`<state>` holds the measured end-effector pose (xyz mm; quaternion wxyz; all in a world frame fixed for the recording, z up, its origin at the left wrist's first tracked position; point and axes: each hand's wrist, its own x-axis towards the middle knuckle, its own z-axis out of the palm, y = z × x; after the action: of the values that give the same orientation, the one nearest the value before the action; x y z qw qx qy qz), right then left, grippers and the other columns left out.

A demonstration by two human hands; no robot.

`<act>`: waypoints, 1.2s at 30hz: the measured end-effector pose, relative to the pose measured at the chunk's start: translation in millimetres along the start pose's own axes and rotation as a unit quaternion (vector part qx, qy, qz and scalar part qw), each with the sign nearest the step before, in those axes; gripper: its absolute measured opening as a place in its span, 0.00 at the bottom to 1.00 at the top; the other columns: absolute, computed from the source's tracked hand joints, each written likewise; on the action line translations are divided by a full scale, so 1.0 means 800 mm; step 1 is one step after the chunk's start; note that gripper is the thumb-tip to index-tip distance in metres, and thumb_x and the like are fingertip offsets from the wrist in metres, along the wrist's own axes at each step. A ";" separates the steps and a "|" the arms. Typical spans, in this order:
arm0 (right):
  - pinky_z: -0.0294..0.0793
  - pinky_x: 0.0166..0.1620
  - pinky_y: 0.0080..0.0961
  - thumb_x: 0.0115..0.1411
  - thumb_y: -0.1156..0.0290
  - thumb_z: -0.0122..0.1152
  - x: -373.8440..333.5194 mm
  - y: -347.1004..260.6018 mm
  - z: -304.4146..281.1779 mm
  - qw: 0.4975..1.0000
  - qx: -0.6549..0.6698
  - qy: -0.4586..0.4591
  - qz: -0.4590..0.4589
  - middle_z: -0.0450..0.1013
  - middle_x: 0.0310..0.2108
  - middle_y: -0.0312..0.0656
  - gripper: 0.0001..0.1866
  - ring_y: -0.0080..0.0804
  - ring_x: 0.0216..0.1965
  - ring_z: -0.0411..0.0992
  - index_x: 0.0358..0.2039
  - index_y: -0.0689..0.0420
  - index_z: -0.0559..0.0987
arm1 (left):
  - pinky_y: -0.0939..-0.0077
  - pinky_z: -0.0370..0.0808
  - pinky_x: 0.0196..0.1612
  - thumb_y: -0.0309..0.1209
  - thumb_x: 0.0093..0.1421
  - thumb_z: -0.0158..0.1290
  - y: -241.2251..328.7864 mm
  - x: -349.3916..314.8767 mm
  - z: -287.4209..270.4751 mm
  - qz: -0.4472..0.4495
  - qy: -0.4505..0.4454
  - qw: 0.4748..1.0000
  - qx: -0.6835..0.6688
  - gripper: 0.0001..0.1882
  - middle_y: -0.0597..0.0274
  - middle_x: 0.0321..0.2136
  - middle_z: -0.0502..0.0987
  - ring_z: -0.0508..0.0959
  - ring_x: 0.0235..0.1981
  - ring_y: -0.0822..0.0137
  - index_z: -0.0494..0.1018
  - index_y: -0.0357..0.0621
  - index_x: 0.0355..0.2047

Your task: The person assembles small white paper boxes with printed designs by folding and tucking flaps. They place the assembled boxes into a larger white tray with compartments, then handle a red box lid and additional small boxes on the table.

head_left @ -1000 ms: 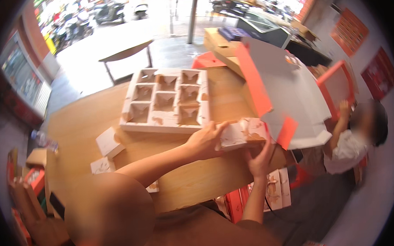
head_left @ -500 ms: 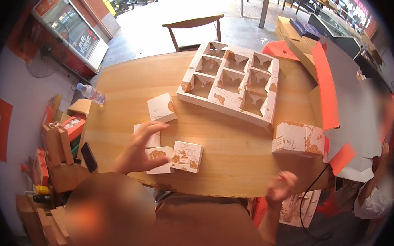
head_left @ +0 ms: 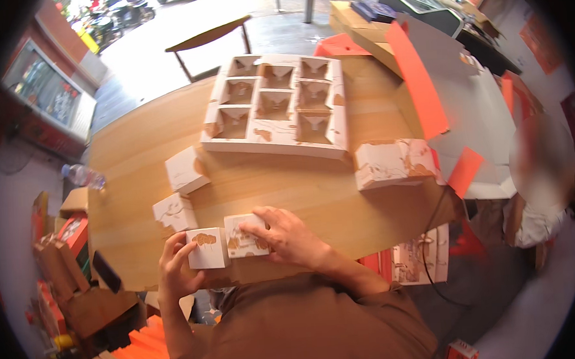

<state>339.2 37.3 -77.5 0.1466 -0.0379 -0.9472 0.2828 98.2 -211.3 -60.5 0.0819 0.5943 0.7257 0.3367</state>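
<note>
Four small white cube boxes are sitting on the wooden table (head_left: 340,196): two (head_left: 207,247) (head_left: 245,235) under the hands and two (head_left: 175,212) (head_left: 186,170) lying loose. One white divider tray (head_left: 277,105) is showing nine compartments. One larger closed patterned box (head_left: 397,163) is lying beside it. One plastic bottle (head_left: 82,176) is resting at the edge.

Two hands rest at the near edge of a wooden table (head_left: 340,196). The left hand (head_left: 175,266) holds a small white box (head_left: 206,248). The right hand (head_left: 289,234) lies on another small box (head_left: 241,235) just beside it. Two more little boxes (head_left: 185,170) sit nearby. A big white tray (head_left: 277,105) with square holes lies farther back.
</note>
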 end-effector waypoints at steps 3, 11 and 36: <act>0.70 0.67 0.47 0.40 0.75 0.81 -0.047 0.007 -0.044 0.997 0.065 -0.001 0.051 0.61 0.68 0.53 0.50 0.54 0.66 0.66 0.68 0.45 0.71 | 0.59 0.84 0.43 0.28 0.41 0.70 0.032 0.031 0.031 0.033 -0.048 0.996 -0.064 0.35 0.46 0.51 0.75 0.83 0.40 0.51 0.78 0.44 0.54; 0.71 0.68 0.47 0.48 0.79 0.66 -0.217 0.004 -0.129 0.898 -0.009 0.152 0.413 0.54 0.75 0.59 0.39 0.63 0.71 0.62 0.64 0.44 0.77 | 0.57 0.82 0.33 0.44 0.55 0.69 0.161 0.154 0.175 0.230 -0.273 0.934 -0.009 0.34 0.53 0.32 0.82 0.85 0.33 0.49 0.70 0.47 0.59; 0.62 0.73 0.51 0.60 0.61 0.71 -0.086 -0.003 -0.042 0.985 -0.029 0.164 -0.036 0.71 0.63 0.44 0.21 0.45 0.67 0.68 0.54 0.45 0.84 | 0.49 0.65 0.71 0.42 0.42 0.76 -0.060 0.073 -0.064 -0.098 -0.031 0.993 0.057 0.55 0.41 0.72 0.61 0.64 0.71 0.39 0.65 0.42 0.70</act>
<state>415.4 42.6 -67.0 0.3091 -0.0537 -0.9188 0.2394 16.6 -180.8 -33.6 0.1029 0.5345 0.7954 0.2667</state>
